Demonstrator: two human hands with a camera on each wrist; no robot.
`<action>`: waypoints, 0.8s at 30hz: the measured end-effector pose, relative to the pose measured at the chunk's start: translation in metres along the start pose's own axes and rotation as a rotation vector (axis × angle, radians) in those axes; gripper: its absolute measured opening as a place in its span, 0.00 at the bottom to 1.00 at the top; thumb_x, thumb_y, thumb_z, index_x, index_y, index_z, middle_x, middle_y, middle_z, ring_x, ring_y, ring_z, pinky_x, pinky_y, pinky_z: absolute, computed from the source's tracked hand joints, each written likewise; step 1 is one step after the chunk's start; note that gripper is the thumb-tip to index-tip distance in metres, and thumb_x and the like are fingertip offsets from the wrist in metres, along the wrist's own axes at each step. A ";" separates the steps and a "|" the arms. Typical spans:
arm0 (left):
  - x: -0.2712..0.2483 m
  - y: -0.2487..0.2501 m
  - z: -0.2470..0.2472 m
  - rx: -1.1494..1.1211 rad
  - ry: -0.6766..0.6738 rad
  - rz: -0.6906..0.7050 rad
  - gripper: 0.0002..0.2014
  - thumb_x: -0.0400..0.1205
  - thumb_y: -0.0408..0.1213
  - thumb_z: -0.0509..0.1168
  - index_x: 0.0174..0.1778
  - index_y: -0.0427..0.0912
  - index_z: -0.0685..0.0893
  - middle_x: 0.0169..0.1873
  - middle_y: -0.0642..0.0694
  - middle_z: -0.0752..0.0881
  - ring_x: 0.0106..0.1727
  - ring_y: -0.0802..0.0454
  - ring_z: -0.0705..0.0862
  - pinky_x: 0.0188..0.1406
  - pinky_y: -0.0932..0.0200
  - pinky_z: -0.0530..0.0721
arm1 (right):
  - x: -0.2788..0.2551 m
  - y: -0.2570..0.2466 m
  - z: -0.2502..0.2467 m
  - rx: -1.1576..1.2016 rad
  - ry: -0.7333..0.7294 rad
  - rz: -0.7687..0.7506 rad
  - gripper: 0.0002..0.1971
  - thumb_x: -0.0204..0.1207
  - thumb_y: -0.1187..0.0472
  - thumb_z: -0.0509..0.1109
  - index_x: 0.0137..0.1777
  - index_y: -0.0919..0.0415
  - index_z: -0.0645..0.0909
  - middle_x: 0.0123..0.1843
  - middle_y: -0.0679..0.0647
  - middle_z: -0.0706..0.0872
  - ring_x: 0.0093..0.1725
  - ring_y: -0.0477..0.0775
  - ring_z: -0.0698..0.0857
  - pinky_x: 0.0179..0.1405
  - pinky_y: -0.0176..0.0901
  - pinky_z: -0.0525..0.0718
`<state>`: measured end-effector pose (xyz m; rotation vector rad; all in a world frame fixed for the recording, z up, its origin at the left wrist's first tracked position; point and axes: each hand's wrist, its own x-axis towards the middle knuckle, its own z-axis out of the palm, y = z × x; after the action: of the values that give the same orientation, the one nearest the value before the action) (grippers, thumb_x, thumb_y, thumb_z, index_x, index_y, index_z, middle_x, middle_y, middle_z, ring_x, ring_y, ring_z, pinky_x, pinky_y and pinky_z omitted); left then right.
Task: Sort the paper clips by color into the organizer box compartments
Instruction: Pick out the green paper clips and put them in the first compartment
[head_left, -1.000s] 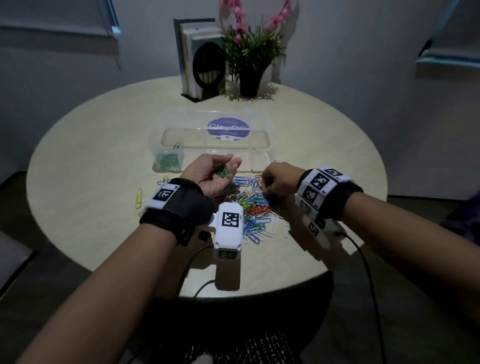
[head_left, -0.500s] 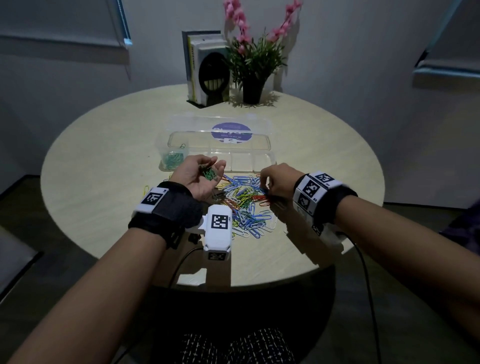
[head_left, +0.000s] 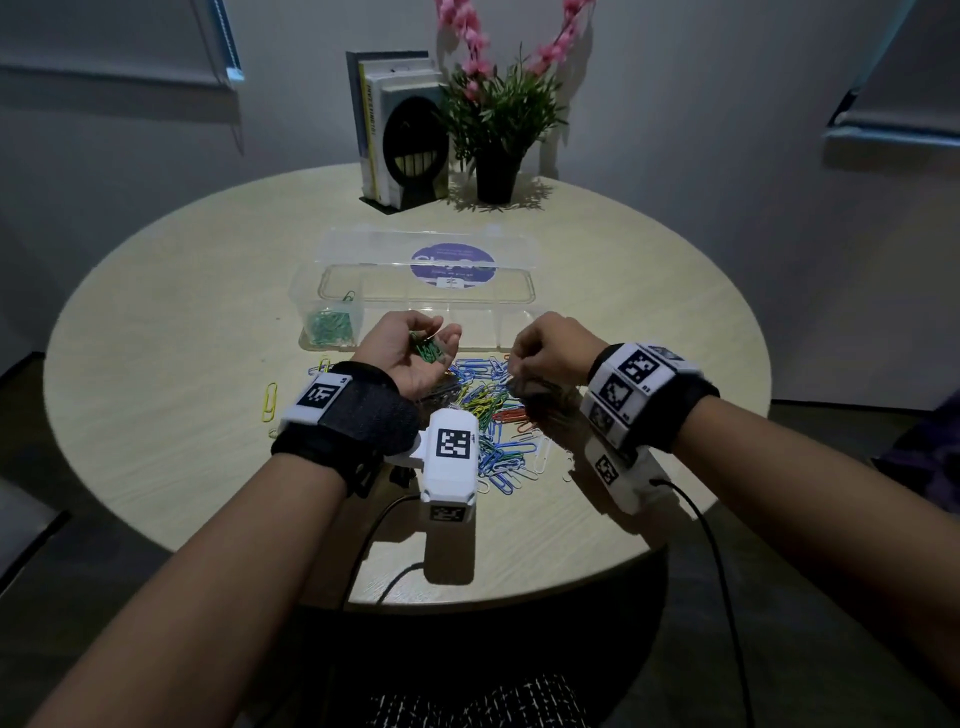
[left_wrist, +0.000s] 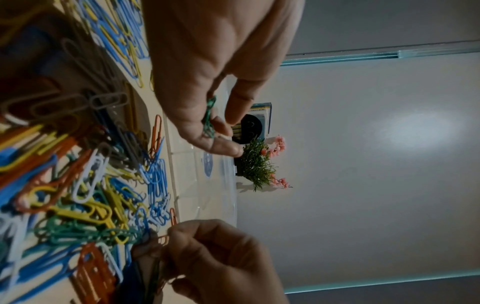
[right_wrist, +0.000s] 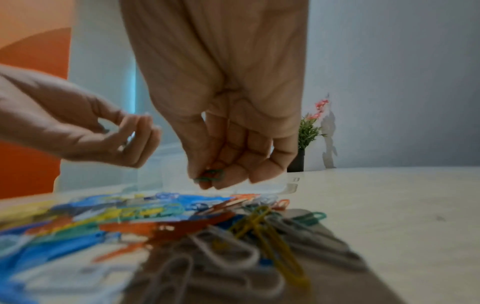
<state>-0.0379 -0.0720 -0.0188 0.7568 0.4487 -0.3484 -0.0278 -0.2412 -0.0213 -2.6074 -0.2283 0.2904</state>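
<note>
Green wire paper clips (head_left: 427, 349) are being cradled in the cupped left hand (head_left: 408, 353) (drawn nearer since earlier); another green clip (right_wrist: 209, 177) is being pinched by the right hand (head_left: 550, 351), the clear plastic organizer box (head_left: 415, 296) waiting at twelve o'clock.

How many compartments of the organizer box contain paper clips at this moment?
1. The leftmost compartment of the organizer box holds green paper clips. The others look empty, though the left hand and right hand partly hide them.

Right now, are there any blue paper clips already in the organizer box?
No. In the head view the organizer box holds only green clips, in its leftmost compartment; the blue clips lie in the pile on the table.
</note>
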 end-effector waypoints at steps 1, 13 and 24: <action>0.001 -0.002 0.001 0.012 0.006 -0.013 0.12 0.85 0.28 0.52 0.36 0.33 0.74 0.34 0.38 0.78 0.34 0.51 0.79 0.20 0.68 0.83 | 0.001 0.002 -0.003 0.111 0.003 0.025 0.05 0.72 0.70 0.71 0.45 0.69 0.88 0.34 0.54 0.87 0.32 0.41 0.80 0.26 0.25 0.72; 0.003 -0.022 0.000 0.027 -0.051 -0.187 0.20 0.88 0.38 0.46 0.41 0.28 0.75 0.38 0.33 0.80 0.39 0.43 0.80 0.51 0.52 0.82 | -0.006 -0.040 -0.015 0.682 -0.017 -0.039 0.03 0.73 0.75 0.68 0.42 0.73 0.84 0.24 0.54 0.83 0.18 0.39 0.80 0.20 0.26 0.77; 0.013 0.000 -0.018 0.085 -0.050 -0.162 0.20 0.86 0.39 0.43 0.28 0.42 0.68 0.10 0.50 0.67 0.07 0.57 0.63 0.11 0.77 0.57 | -0.016 -0.029 0.016 -0.316 -0.166 -0.219 0.12 0.71 0.66 0.73 0.54 0.60 0.88 0.53 0.59 0.90 0.51 0.55 0.86 0.45 0.35 0.77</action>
<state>-0.0316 -0.0610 -0.0373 0.7944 0.4514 -0.5400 -0.0507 -0.2121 -0.0181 -2.8347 -0.6611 0.4226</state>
